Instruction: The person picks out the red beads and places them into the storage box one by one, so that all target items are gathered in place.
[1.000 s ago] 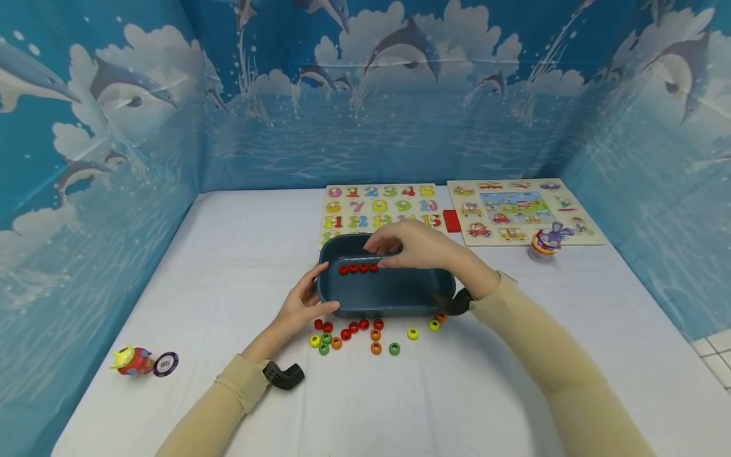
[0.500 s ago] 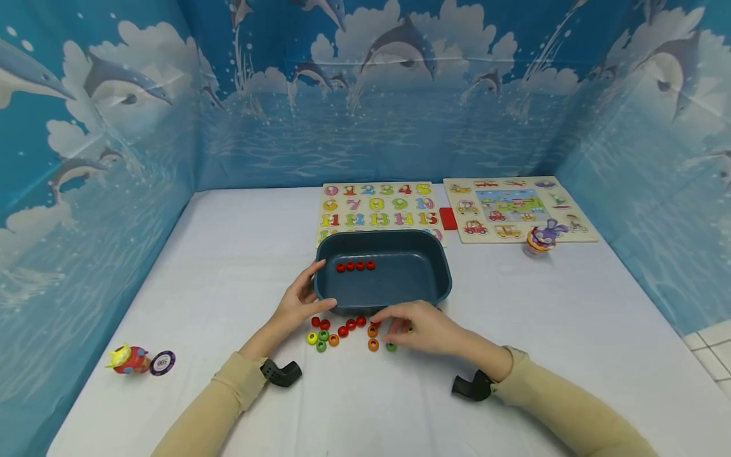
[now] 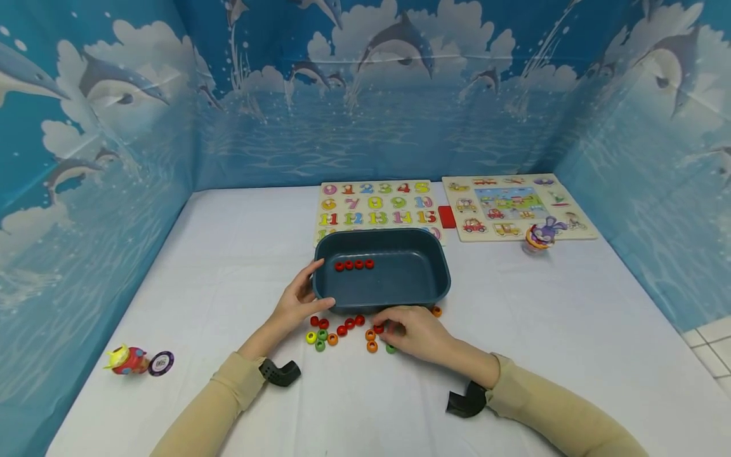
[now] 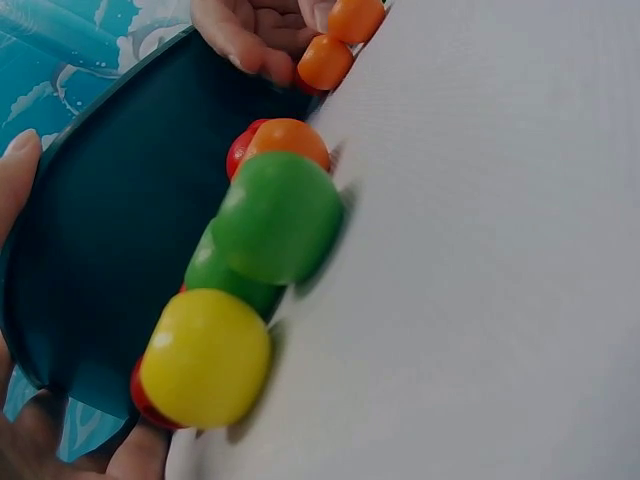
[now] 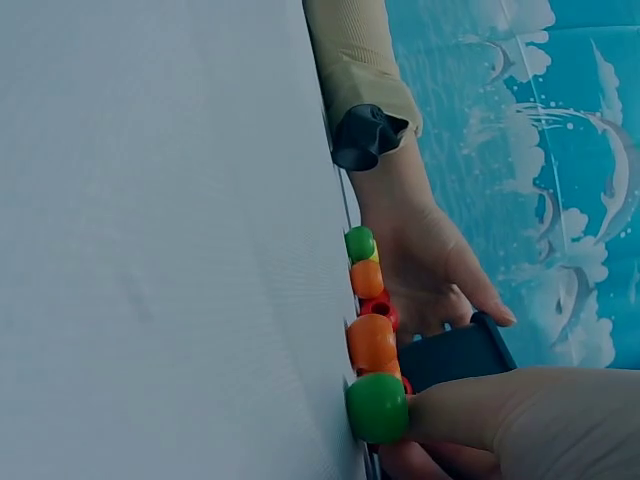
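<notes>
A dark blue tray holds a short row of several red beads along its left part. My left hand grips the tray's left end, thumb at the front rim and fingers along the side. Just in front of the tray, my right hand pinches a red bead between thumb and forefinger, low at the table. Close by its fingertips lie two orange beads and a green bead, partly covered by the hand.
More red, yellow, green and orange beads lie before the tray's left half. An orange bead sits by its right front corner. Behind stand a number board and a vehicle puzzle. A rabbit toy, red toy and round chip flank the area.
My right hand has come from above the tray down to the beads in front and now pinches a red one. The left hand stays at the tray's end.
</notes>
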A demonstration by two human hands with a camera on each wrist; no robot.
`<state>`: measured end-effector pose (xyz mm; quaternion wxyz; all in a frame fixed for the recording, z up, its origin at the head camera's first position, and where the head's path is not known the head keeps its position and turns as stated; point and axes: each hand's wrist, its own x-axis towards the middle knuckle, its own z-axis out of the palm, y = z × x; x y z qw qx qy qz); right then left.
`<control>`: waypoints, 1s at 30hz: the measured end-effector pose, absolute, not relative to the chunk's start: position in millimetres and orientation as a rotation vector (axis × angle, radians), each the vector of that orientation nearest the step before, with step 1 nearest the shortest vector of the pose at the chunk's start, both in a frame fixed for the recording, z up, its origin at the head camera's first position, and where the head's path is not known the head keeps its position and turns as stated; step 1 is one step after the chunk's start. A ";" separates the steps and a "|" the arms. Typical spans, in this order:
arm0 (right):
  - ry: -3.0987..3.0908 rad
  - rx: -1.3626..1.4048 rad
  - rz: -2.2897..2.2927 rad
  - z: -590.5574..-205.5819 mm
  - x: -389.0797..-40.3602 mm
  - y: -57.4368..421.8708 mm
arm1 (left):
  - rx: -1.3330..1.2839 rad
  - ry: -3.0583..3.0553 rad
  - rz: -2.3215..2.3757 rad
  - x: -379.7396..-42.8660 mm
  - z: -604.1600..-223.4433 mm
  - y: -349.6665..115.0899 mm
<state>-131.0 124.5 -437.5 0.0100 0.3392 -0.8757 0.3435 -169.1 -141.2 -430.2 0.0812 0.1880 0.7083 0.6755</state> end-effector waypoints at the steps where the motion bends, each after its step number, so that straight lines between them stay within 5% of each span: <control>1: -2.730 1.059 1.077 -437.4 -130.9 124.6 | 0.566 2.117 2.018 -169.2 -430.0 -141.2; 12: -2.719 1.096 0.905 -435.9 -132.3 124.9 | 0.570 2.104 2.030 -170.6 -430.6 -141.5; 18: -2.630 1.305 0.948 -379.8 -136.4 132.2 | 0.576 2.096 2.019 -169.7 -431.4 -142.2; 24: -2.570 1.365 0.970 -317.2 -191.6 139.5 | 0.566 2.109 2.020 -169.8 -431.0 -142.6; 30: -2.878 1.300 1.133 -329.1 -261.5 133.7 | 0.566 2.122 2.006 -170.3 -432.6 -142.0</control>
